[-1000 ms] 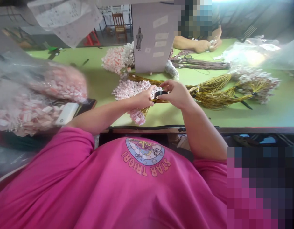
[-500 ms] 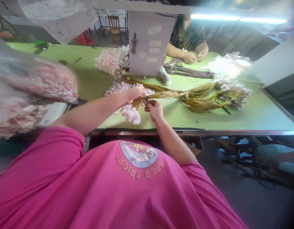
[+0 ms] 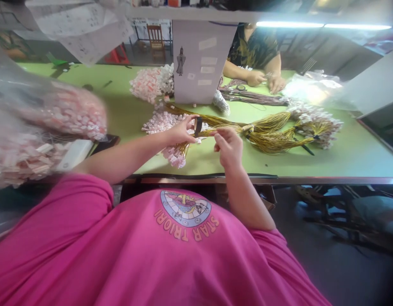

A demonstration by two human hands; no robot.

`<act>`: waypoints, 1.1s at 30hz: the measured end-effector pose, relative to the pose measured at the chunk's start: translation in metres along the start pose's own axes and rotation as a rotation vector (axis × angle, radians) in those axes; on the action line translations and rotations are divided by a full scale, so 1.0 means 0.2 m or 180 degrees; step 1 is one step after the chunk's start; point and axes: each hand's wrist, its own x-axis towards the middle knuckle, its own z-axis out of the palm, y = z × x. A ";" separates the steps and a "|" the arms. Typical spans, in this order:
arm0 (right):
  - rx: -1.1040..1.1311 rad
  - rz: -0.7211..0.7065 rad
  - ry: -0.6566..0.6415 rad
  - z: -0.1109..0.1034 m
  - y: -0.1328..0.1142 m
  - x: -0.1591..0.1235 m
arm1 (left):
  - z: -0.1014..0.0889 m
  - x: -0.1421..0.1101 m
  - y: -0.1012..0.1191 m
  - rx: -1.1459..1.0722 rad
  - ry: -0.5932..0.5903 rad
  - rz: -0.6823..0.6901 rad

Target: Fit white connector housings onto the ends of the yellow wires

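A small roll of black tape (image 3: 198,124) stands on edge between the thumb and fingers of my left hand (image 3: 181,131). My right hand (image 3: 229,146) is closed at the yellow wires (image 3: 271,141), its fingertips against the strand that runs left; what they pinch is too small to make out. Below my left hand, pink-white connectors (image 3: 176,160) fan out from the wire ends. More pale connectors (image 3: 160,121) lie behind my left wrist. The wire bundle is gathered at a tie right of my right hand.
Plastic bags of pink connectors (image 3: 77,108) sit at the left beside a white box (image 3: 75,155). A lilac panel (image 3: 203,63) stands on the green table (image 3: 359,157). Behind it, a co-worker's hands (image 3: 263,80) are above brownish wires (image 3: 257,97). White connectors (image 3: 324,121) lie at right.
My right hand has moved right along the wires, away from my left hand. My left hand has opened out around the tape roll, which now shows clearly. The co-worker's hands have separated.
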 end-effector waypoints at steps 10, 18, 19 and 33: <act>-0.0416 0.0133 -0.0077 0.10 0.13 -0.16 | -0.01 0.02 0.17 0.1210 -0.0050 -0.0494; 0.0782 0.1377 -0.0563 0.22 0.20 -0.10 | 0.06 0.04 0.21 0.4034 -0.0515 0.0394; 0.1094 0.1448 -0.0571 0.22 0.19 -0.07 | 0.06 0.04 0.21 0.4342 -0.0512 0.0516; -0.0126 -0.0555 -0.2563 0.13 -0.20 -0.30 | -0.11 0.21 0.16 0.4577 -0.0209 0.0599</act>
